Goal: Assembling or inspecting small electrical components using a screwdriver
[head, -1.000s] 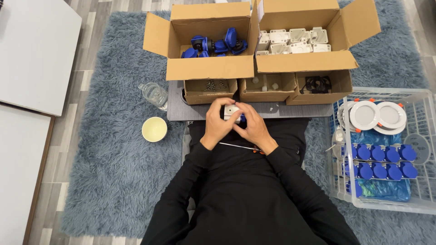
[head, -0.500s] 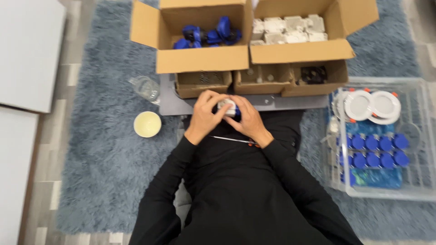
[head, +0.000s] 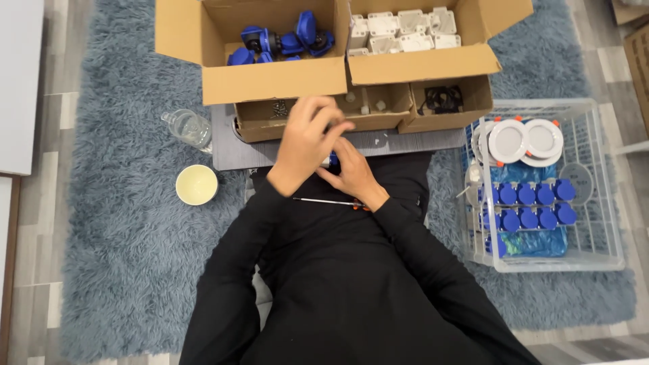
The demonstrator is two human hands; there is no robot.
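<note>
My right hand [head: 353, 174] rests over my lap, shut on a small blue and white part [head: 331, 161] that peeks out between the two hands. My left hand [head: 305, 145] is raised above it, with bent fingers reaching over the front edge of a small open cardboard box [head: 253, 125] that holds small dark hardware. Whether those fingers pinch anything is hidden. A thin screwdriver with an orange tip [head: 326, 201] lies across my lap just below the hands.
Two big open cartons hold blue parts [head: 280, 42] and white housings [head: 402, 30]. Two more small boxes [head: 443, 101] sit on a grey board [head: 233, 154]. A wire basket [head: 602, 203] at right holds blue caps and round white discs. A bottle [head: 188, 127] and cup [head: 196, 184] stand on the rug.
My left hand has lifted off the part and moved up toward the small box. The right hand keeps the part. The camera view has shifted forward and left.
</note>
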